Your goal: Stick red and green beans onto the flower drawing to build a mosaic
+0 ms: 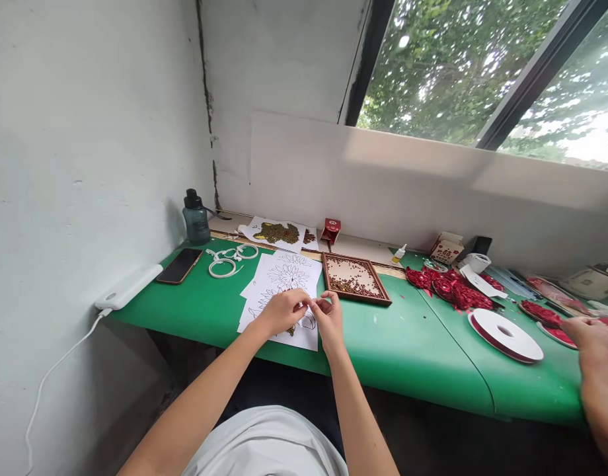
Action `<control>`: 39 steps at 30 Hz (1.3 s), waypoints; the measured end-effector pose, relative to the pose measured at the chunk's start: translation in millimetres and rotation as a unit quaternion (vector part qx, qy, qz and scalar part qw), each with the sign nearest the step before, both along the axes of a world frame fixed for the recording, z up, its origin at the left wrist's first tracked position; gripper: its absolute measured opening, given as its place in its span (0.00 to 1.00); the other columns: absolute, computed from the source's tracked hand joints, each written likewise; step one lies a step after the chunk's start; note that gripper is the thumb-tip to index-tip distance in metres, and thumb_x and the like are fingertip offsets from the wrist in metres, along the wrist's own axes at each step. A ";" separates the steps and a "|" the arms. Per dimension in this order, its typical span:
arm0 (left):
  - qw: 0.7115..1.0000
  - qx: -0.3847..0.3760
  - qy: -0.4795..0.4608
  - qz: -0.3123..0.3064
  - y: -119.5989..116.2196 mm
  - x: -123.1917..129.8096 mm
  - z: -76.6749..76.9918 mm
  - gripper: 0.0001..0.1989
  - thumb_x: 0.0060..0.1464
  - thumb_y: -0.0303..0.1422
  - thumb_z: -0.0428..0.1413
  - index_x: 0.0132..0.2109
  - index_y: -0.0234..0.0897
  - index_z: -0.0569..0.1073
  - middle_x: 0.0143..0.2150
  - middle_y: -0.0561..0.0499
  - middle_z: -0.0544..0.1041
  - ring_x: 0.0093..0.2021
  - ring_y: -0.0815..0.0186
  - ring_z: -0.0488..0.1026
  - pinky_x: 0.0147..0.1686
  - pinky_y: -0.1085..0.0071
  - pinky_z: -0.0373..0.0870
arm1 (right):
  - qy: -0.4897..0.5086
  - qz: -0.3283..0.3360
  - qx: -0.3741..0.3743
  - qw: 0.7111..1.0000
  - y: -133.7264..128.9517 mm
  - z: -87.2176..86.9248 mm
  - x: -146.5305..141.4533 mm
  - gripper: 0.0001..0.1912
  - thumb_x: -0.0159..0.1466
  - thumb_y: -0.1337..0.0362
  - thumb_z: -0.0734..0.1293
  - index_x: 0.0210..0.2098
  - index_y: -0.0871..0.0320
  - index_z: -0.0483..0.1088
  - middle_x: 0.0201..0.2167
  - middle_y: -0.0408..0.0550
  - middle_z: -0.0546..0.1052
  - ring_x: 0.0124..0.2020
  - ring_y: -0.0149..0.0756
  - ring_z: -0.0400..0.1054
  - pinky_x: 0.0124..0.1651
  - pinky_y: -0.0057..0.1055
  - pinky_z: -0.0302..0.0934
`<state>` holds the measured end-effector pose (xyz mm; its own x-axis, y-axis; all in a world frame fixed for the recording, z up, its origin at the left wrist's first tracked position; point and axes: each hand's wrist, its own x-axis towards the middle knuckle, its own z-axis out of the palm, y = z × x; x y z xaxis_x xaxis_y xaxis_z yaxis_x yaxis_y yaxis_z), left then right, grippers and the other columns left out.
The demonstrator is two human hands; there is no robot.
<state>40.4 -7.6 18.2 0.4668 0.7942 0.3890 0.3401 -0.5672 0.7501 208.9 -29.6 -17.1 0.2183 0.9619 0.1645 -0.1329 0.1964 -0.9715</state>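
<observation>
Over sheets of white paper [304,268] printed with black-outline flower drawings, my left hand [282,311] and my right hand [330,318] meet at the fingertips. Both are closed in a pinch; whatever they hold is too small or hidden to make out. Beneath them, a few small brownish-green grains [291,330] lie on the top sheet. Just beyond my right hand is a shallow wooden tray [366,300], with many loose reddish-brown and greenish grains scattered in it.
A phone [180,266], coiled white cables [223,267] and a water bottle [195,218] lie left. Behind sit a grain-covered picture [279,232], a red box [330,229] and a glue bottle [398,254]. Rightward are a ribbon spool [506,336], red trimmings [462,291] and another person's hand [592,337].
</observation>
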 end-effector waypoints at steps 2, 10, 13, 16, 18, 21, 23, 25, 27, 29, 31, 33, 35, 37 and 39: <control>1.000 -0.004 0.019 -0.007 -4.0 6.0 -6.2 0.06 0.61 0.29 0.54 0.42 0.43 0.76 0.38 0.55 0.78 0.32 0.67 0.71 0.36 0.69 0.67 | 0.004 0.001 -0.001 1.000 0.0 -0.1 0.4 0.25 0.58 0.52 0.77 0.42 0.49 0.58 0.31 0.39 0.77 0.29 0.34 0.69 0.31 0.30 0.62; 0.999 -0.029 0.021 0.018 2.4 4.2 -18.1 0.05 0.62 0.32 0.54 0.40 0.41 0.75 0.38 0.54 0.78 0.36 0.66 0.73 0.38 0.69 0.69 | 0.004 0.015 0.001 1.000 -0.8 1.2 -0.7 0.24 0.58 0.54 0.77 0.41 0.49 0.58 0.30 0.37 0.76 0.29 0.34 0.70 0.32 0.30 0.64; 0.999 -0.037 0.018 0.017 3.8 3.6 -18.1 0.05 0.62 0.32 0.55 0.38 0.41 0.75 0.36 0.54 0.78 0.34 0.67 0.73 0.37 0.70 0.69 | 0.004 0.026 0.003 1.000 -1.4 2.7 -1.4 0.24 0.59 0.54 0.77 0.40 0.49 0.58 0.30 0.38 0.76 0.30 0.34 0.70 0.33 0.31 0.66; 0.999 -0.040 0.010 0.017 3.4 3.5 -17.5 0.05 0.63 0.33 0.55 0.39 0.41 0.75 0.36 0.54 0.78 0.35 0.66 0.74 0.38 0.69 0.70 | 0.006 0.030 0.003 1.000 -2.0 3.7 -1.7 0.24 0.58 0.54 0.77 0.40 0.49 0.58 0.30 0.38 0.77 0.29 0.33 0.70 0.33 0.31 0.66; 0.999 -0.043 0.005 0.017 3.0 3.2 -16.8 0.04 0.63 0.34 0.55 0.41 0.42 0.75 0.37 0.54 0.79 0.37 0.66 0.75 0.39 0.70 0.70 | 0.006 0.031 0.001 1.000 -2.2 4.0 -1.6 0.24 0.58 0.55 0.77 0.41 0.49 0.59 0.30 0.38 0.77 0.29 0.33 0.70 0.34 0.31 0.66; 0.999 -0.048 -0.001 0.016 2.5 2.5 -15.3 0.04 0.64 0.35 0.55 0.42 0.43 0.74 0.37 0.54 0.79 0.37 0.66 0.75 0.38 0.70 0.71 | 0.000 0.034 -0.004 0.999 -2.2 3.8 -1.2 0.24 0.58 0.55 0.78 0.41 0.49 0.60 0.30 0.38 0.77 0.29 0.33 0.71 0.33 0.30 0.65; 0.999 -0.050 -0.003 0.014 2.2 2.1 -14.4 0.04 0.64 0.35 0.55 0.41 0.43 0.74 0.37 0.54 0.79 0.37 0.66 0.75 0.39 0.70 0.70 | -0.005 0.035 -0.007 0.999 -1.9 3.2 -1.0 0.23 0.59 0.54 0.78 0.42 0.49 0.60 0.30 0.39 0.78 0.29 0.34 0.70 0.32 0.30 0.63; 0.999 -0.053 -0.005 0.011 1.8 1.7 -13.7 0.05 0.64 0.35 0.55 0.41 0.43 0.74 0.36 0.54 0.79 0.37 0.66 0.75 0.38 0.70 0.70 | -0.011 0.036 -0.009 0.999 -1.7 2.8 -0.7 0.24 0.59 0.53 0.78 0.42 0.50 0.61 0.30 0.39 0.78 0.29 0.34 0.70 0.32 0.30 0.62; 0.998 -0.055 -0.006 0.010 1.4 1.3 -13.4 0.05 0.65 0.36 0.55 0.40 0.42 0.73 0.36 0.54 0.78 0.36 0.66 0.74 0.37 0.70 0.69 | -0.017 0.036 -0.012 0.999 -1.9 2.9 -0.6 0.24 0.59 0.52 0.78 0.42 0.50 0.61 0.29 0.39 0.78 0.29 0.34 0.70 0.31 0.29 0.61; 0.998 -0.059 -0.007 0.008 1.3 1.1 -13.5 0.05 0.64 0.36 0.54 0.39 0.42 0.73 0.36 0.55 0.78 0.36 0.67 0.73 0.37 0.71 0.68 | -0.024 0.036 -0.016 0.999 -2.7 3.7 -0.4 0.24 0.58 0.51 0.78 0.42 0.50 0.62 0.29 0.40 0.78 0.28 0.34 0.70 0.30 0.29 0.60; 0.998 -0.063 -0.009 0.008 1.4 1.2 -14.1 0.05 0.64 0.36 0.54 0.39 0.42 0.72 0.36 0.55 0.77 0.35 0.67 0.72 0.36 0.72 0.67 | -0.032 0.040 -0.019 0.999 -3.8 4.9 -0.3 0.24 0.59 0.50 0.78 0.43 0.51 0.63 0.29 0.41 0.79 0.28 0.34 0.70 0.30 0.29 0.60; 0.998 -0.067 -0.010 0.008 1.8 1.5 -14.7 0.05 0.64 0.36 0.55 0.39 0.41 0.73 0.36 0.55 0.77 0.34 0.68 0.71 0.36 0.72 0.67 | -0.040 0.043 -0.020 0.998 -4.5 5.7 -0.3 0.24 0.59 0.50 0.77 0.43 0.51 0.63 0.30 0.42 0.80 0.28 0.34 0.70 0.30 0.29 0.60; 0.997 -0.070 -0.012 0.008 2.0 1.6 -14.7 0.05 0.63 0.35 0.55 0.39 0.41 0.73 0.35 0.54 0.77 0.34 0.68 0.71 0.36 0.72 0.67 | -0.046 0.042 -0.017 0.998 -4.2 5.7 -0.4 0.24 0.59 0.50 0.77 0.44 0.52 0.64 0.30 0.42 0.80 0.28 0.33 0.69 0.31 0.29 0.61; 0.997 -0.074 -0.011 0.006 2.0 1.5 -13.9 0.06 0.63 0.36 0.55 0.39 0.41 0.73 0.34 0.55 0.77 0.33 0.68 0.71 0.35 0.72 0.66 | -0.051 0.040 -0.012 0.998 -3.1 5.0 -0.4 0.24 0.59 0.50 0.77 0.44 0.52 0.65 0.29 0.42 0.79 0.27 0.33 0.68 0.30 0.29 0.60; 0.997 -0.079 -0.008 0.001 1.7 0.9 -12.8 0.06 0.64 0.37 0.55 0.39 0.41 0.73 0.33 0.55 0.76 0.32 0.68 0.71 0.34 0.73 0.65 | -0.053 0.039 -0.006 0.998 -1.9 3.7 -0.3 0.23 0.58 0.50 0.77 0.43 0.52 0.65 0.28 0.42 0.78 0.27 0.33 0.68 0.29 0.29 0.59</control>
<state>41.3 -5.9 5.4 0.4598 0.8473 0.2658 0.3282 -0.4402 0.8358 208.6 -31.5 -13.4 0.1253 0.9773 0.1708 -0.0428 0.1773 -0.9832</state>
